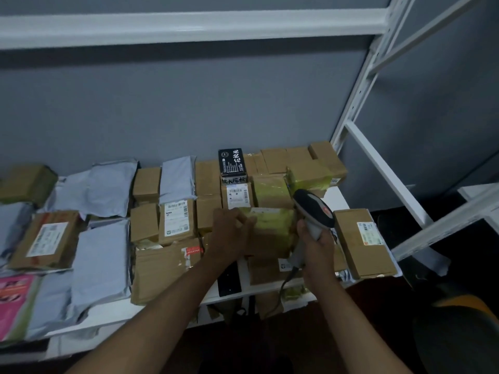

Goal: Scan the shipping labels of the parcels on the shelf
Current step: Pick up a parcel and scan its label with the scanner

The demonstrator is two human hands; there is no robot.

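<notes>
Right hand (314, 240): fingers curled round the grip of a handheld scanner (314, 210); head of scanner tilted up-left, over the parcels.
Left hand (231, 229): fingers curled over the left edge of a box wrapped in yellow-green tape (272, 228), thumb side toward the camera; box sits on other parcels at the shelf front.
Shelf (270, 288): white board, crowded with brown cartons and grey mailer bags.
Long carton (363, 242): right of the scanner, label face up.
Labelled cartons: one left of the left hand (176, 220), one behind it (237, 195).
Black box (232, 163): rear row, against the grey wall.
</notes>
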